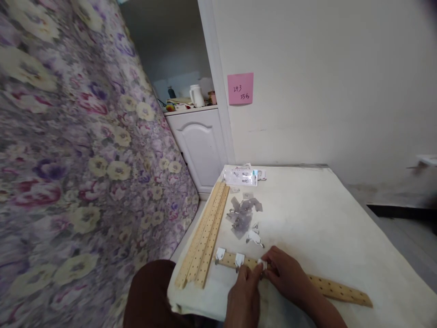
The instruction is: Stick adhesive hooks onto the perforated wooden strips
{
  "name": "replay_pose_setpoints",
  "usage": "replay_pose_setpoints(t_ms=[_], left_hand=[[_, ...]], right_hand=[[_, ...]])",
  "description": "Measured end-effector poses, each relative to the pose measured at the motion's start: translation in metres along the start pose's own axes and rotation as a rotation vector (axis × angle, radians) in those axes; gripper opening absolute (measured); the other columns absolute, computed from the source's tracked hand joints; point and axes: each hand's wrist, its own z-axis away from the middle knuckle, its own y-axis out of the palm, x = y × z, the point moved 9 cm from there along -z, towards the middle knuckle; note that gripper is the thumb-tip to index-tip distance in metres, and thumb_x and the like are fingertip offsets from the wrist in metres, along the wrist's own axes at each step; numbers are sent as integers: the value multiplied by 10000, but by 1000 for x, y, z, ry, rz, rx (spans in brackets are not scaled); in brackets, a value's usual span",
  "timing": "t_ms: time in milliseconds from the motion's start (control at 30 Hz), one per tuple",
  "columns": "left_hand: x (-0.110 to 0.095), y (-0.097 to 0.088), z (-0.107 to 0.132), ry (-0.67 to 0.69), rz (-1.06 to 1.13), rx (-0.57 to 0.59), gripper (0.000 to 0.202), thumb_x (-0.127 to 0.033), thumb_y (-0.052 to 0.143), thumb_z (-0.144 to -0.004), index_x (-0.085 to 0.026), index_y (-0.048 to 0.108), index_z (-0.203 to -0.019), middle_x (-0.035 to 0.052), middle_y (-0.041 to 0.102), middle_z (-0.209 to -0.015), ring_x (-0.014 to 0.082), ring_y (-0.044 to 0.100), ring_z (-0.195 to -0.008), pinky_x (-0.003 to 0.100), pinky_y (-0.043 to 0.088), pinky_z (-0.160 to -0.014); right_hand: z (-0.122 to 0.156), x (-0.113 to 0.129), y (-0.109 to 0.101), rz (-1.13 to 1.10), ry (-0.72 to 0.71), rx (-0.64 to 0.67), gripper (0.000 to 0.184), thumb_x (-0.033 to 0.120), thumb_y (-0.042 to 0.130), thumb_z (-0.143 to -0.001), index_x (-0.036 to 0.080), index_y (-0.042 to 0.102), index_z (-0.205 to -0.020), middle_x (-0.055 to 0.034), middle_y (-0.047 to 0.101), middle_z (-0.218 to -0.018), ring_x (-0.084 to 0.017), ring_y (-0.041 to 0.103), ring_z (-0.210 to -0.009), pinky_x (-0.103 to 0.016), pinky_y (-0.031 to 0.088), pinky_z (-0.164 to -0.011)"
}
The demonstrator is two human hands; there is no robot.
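A wooden strip with rows of small holes (336,289) lies crosswise near the front of the table, passing under my hands. Two small white cards with metal pieces, one at the strip's left end (220,255) and another further right (239,260), sit on it. My left hand (244,291) pinches at a third small white card (261,263) on the strip. From the other side, my right hand (285,273) closes its fingers on the same card. The fingers partly hide this card and its metal part.
Several perforated wooden strips (206,237) lie along the table's left edge. Small clear plastic bags (242,216), loose white pieces with metal parts (255,238) and a printed package (241,177) lie beyond my hands. A floral curtain (102,159) hangs at left.
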Motion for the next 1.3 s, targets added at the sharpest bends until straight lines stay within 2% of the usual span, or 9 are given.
replay_pose_setpoints(t_ms=[167, 333, 633, 800, 867, 1067, 1300], left_hand=[[-7, 1, -3, -6, -59, 51, 443, -138, 342, -886, -284, 488, -1278, 47, 519, -961, 157, 596, -825, 249, 497, -713], [-9, 1, -5, -1, -67, 50, 430, -131, 323, -882, -257, 505, -1251, 71, 528, -973, 177, 613, -824, 267, 502, -688], [-5, -1, -9, 23, -6, 3, 418, -108, 367, -859, -264, 552, -1199, 67, 564, -963, 180, 618, -836, 285, 501, -708], [-1, -1, -5, 88, 22, -62, 435, -128, 352, -888, -272, 524, -1262, 64, 574, -922, 176, 606, -820, 280, 498, -693], [1, -1, -3, 108, 26, -80, 433, -144, 352, -900, -266, 505, -1286, 65, 582, -914, 178, 603, -816, 286, 500, -695], [5, -6, -1, 95, 119, -118, 451, -146, 425, -881, -241, 457, -1320, 87, 598, -1109, 194, 580, -1023, 328, 485, -882], [1, -3, 0, 131, 123, -99, 396, -169, 380, -912, -251, 512, -1276, 74, 578, -946, 171, 595, -857, 293, 495, -736]], right_hand=[[-1, 0, 0, -7, 7, 14, 164, 148, 540, -722, 205, 606, -860, -16, 601, -882, -162, 558, -822, -253, 388, -739], [-1, -3, 2, -21, 1, 9, 165, 160, 553, -724, 204, 608, -873, -19, 605, -897, -164, 561, -835, -252, 388, -747], [-3, -13, 8, -29, 47, 24, 135, 158, 558, -706, 197, 608, -824, -13, 609, -838, -158, 559, -774, -252, 385, -695], [-2, -21, 3, -211, 72, 16, 336, 140, 572, -686, 179, 606, -1018, -31, 630, -890, -152, 568, -752, -256, 426, -704], [0, -22, 1, -268, 82, 15, 357, 148, 568, -699, 173, 597, -1054, -32, 631, -879, -152, 569, -743, -258, 436, -694], [1, -18, -4, -238, 89, 4, 242, 133, 581, -675, 178, 611, -911, -1, 600, -749, -148, 548, -700, -243, 416, -640], [-3, -15, 1, -124, 59, -10, 210, 129, 559, -677, 192, 616, -869, 4, 612, -764, -140, 550, -700, -241, 394, -655]])
